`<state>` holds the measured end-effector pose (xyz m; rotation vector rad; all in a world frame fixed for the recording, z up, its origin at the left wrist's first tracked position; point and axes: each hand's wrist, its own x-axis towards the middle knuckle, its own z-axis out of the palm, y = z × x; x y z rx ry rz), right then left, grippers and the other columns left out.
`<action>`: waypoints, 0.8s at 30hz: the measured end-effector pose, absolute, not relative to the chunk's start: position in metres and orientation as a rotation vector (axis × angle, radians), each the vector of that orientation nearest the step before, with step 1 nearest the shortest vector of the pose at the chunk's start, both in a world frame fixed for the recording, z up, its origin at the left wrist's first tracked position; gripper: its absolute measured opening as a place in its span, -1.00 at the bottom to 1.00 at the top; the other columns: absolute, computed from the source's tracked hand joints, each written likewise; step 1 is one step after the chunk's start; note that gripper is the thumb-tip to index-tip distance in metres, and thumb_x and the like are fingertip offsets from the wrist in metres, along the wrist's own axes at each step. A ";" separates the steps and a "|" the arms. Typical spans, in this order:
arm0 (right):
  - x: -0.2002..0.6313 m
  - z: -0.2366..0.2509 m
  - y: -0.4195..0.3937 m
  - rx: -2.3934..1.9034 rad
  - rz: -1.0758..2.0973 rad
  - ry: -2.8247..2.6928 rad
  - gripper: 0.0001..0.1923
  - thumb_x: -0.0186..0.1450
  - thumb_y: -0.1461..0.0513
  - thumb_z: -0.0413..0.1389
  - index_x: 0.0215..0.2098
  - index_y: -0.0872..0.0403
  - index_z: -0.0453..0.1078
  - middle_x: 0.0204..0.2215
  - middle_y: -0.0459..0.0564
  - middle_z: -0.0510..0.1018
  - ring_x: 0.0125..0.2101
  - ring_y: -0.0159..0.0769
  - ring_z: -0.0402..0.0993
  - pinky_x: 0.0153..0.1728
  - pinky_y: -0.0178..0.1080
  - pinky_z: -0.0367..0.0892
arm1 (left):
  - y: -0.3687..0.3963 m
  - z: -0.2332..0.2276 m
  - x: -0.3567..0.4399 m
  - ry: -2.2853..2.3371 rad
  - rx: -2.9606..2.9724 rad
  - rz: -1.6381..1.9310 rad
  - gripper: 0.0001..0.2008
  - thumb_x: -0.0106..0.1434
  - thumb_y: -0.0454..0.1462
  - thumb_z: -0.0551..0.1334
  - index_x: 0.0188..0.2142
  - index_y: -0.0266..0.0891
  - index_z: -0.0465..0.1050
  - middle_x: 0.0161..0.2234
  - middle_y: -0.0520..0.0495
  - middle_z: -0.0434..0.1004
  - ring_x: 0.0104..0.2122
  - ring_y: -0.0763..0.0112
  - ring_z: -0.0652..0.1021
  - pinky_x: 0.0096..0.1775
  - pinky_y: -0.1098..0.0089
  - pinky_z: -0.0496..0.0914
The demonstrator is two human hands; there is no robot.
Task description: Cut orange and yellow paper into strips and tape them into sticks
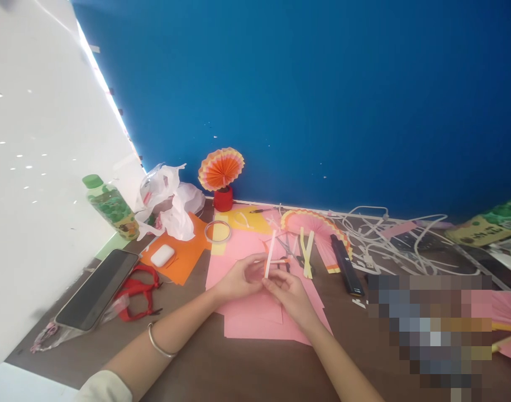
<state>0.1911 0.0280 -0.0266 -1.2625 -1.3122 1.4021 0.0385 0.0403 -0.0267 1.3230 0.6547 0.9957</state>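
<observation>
My left hand (238,279) and my right hand (289,291) meet over a stack of pink paper sheets (255,318) on the brown table (205,357). Together they pinch a narrow pale paper strip (270,254) that stands nearly upright between the fingertips. A silver bangle (158,345) circles my left wrist. Just beyond the hands lie scissors (291,251), two yellow-white strips (307,254) and a half-open pink pleated fan (318,226) with an orange-yellow rim.
A phone (96,287), red straps (135,290), white earbud case (162,255) on orange paper, tape ring (217,230), green bottle (111,205) and plastic bag (171,204) sit left. An orange paper fan in a red pot (221,178) stands against the blue wall. Black remote (346,263) and tangled white cables (389,240) lie right.
</observation>
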 end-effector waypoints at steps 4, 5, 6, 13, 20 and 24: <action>0.192 -0.028 0.029 -1.320 1.422 -1.299 -0.70 -0.01 0.05 0.21 -0.50 0.13 0.43 -0.67 -0.13 0.36 -0.70 -0.51 0.13 -0.72 -0.40 0.02 | 0.040 -0.029 0.039 0.619 1.327 0.982 -0.52 0.09 -0.35 0.23 0.03 -0.19 0.23 0.05 -0.23 0.28 0.06 0.16 0.32 -0.13 0.34 0.39; 0.192 -0.028 0.029 -1.320 1.412 -1.304 -0.70 -0.01 0.05 0.21 -0.50 0.14 0.43 -0.65 -0.11 0.37 -0.69 -0.50 0.15 -0.71 -0.40 0.03 | 0.040 -0.030 0.039 0.617 1.334 0.984 -0.51 0.09 -0.35 0.23 0.03 -0.19 0.23 0.06 -0.23 0.28 0.06 0.15 0.32 -0.12 0.34 0.39; 0.193 -0.029 0.029 -1.320 1.399 -1.314 -0.69 -0.02 0.04 0.22 -0.51 0.14 0.43 -0.63 -0.09 0.39 -0.66 -0.48 0.19 -0.69 -0.39 0.07 | 0.040 -0.030 0.040 0.617 1.341 0.987 -0.51 0.08 -0.35 0.24 0.03 -0.18 0.23 0.06 -0.22 0.27 0.05 0.15 0.32 -0.12 0.33 0.39; 0.196 -0.031 0.031 -1.310 1.381 -1.370 -0.67 -0.01 0.00 0.19 -0.50 0.12 0.44 -0.56 -0.04 0.45 -0.54 -0.35 0.33 -0.57 -0.34 0.20 | 0.039 -0.029 0.040 0.548 1.330 0.980 -0.50 0.08 -0.36 0.23 0.04 -0.16 0.20 0.10 -0.22 0.22 0.09 0.13 0.28 -0.14 0.30 0.40; 0.196 -0.032 0.029 -1.294 1.423 -1.328 -0.67 -0.04 0.01 0.23 -0.53 0.12 0.42 -0.68 -0.14 0.32 -0.68 -0.49 0.15 -0.70 -0.38 0.04 | 0.038 -0.027 0.041 0.499 1.321 0.943 -0.48 0.07 -0.42 0.21 0.04 -0.15 0.18 0.06 -0.22 0.28 0.10 0.15 0.26 -0.17 0.33 0.40; 0.197 -0.033 0.031 -1.234 1.415 -1.298 -0.70 -0.05 0.05 0.25 -0.51 0.11 0.39 -0.61 -0.11 0.38 -0.62 -0.44 0.25 -0.63 -0.37 0.15 | 0.037 -0.025 0.040 0.525 1.333 0.928 -0.47 0.06 -0.44 0.19 0.04 -0.15 0.17 0.08 -0.21 0.25 0.10 0.15 0.25 -0.16 0.32 0.41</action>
